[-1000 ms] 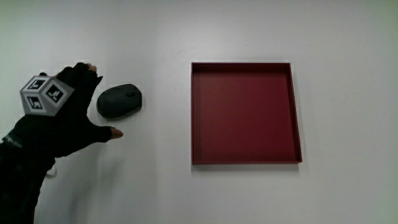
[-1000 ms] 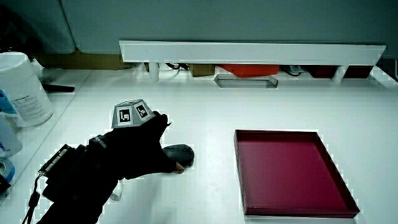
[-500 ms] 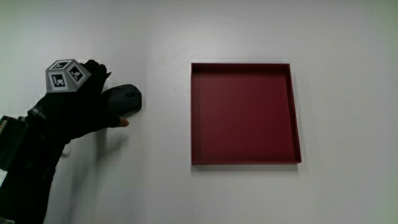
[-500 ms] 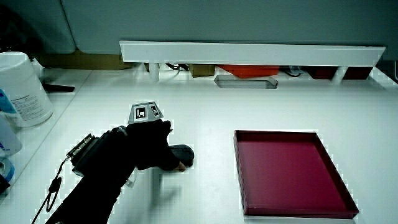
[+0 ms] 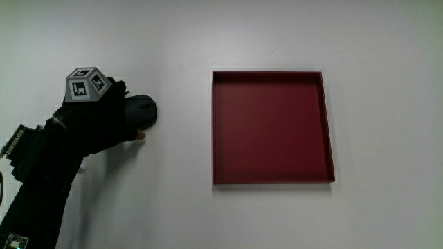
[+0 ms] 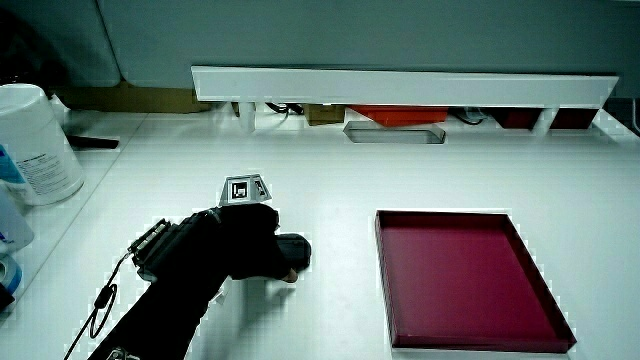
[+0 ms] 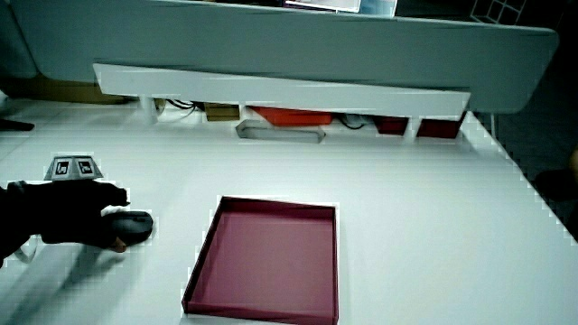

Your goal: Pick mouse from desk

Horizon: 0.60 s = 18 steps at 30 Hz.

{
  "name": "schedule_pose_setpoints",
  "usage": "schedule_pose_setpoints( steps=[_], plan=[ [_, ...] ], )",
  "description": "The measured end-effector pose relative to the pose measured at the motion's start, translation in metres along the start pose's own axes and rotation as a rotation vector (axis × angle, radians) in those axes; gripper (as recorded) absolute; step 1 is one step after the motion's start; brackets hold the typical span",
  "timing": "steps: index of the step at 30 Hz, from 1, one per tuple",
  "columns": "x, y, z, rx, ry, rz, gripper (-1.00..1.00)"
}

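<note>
Fingers curl over the mouse beside the red tray; squeeze both flanks evenly, then lift straight off the counter.

1. A shallow square dark red tray with low walls lies flat on the white table, its inside bare; it shows in both side views too.
2. A long low white partition shelf runs across the table's edge farthest from the person, standing on short white legs.
3. Under that shelf sits an orange-red object; just nearer to the person than it, a flat elongated grey metal piece lies on the table.
4. A white cylindrical plastic tub with a printed label stands upright at the table's side edge, well apart from the tray.
</note>
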Motion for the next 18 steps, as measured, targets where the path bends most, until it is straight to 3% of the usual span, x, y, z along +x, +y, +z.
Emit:
schedule_pose_setpoints(
  steps=[10,14,18],
  plan=[
    [-0.001,0.0,-0.005,0.029,0.001,-0.032,1.0],
    [-0.001,-0.005,-0.003,0.047,-0.016,-0.045,1.0],
    [0.012,-0.023,0.012,0.083,-0.005,-0.084,1.0]
  ],
)
